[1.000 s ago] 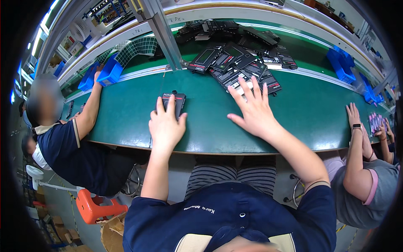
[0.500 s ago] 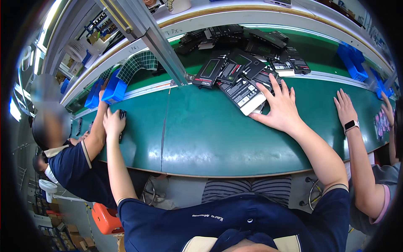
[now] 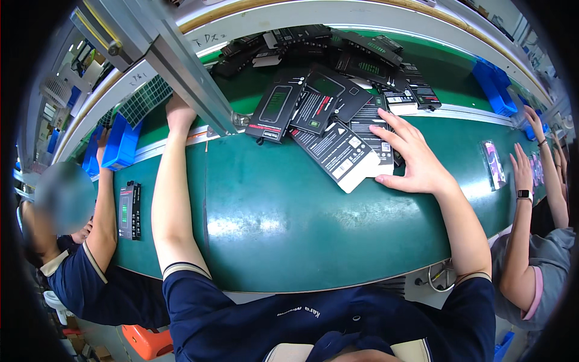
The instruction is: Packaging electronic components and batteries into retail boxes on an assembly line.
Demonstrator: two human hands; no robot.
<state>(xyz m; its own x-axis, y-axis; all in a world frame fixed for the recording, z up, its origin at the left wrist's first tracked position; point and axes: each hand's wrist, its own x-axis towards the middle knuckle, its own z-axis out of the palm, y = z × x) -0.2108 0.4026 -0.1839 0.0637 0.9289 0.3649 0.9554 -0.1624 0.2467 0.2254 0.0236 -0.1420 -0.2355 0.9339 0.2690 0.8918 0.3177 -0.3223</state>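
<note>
Over the heaped boxes (image 3: 338, 152), the right hand (image 3: 415, 160) is spread wide; by the post (image 3: 192, 81), the left hand (image 3: 180, 114) is partly hidden, its grip impossible to tell. Another box (image 3: 128, 211) lies farther left on the table (image 3: 325, 235).

A navy-blue short-sleeved fabric shirt (image 3: 241, 320) covers the torso, its sleeves ending in narrow cream bands (image 3: 186, 267) edged with dark lines. Small pale lettering (image 3: 301, 312) marks the chest (upside down from here), near a small round button (image 3: 356, 318) and cream collar panels (image 3: 289, 352).
</note>
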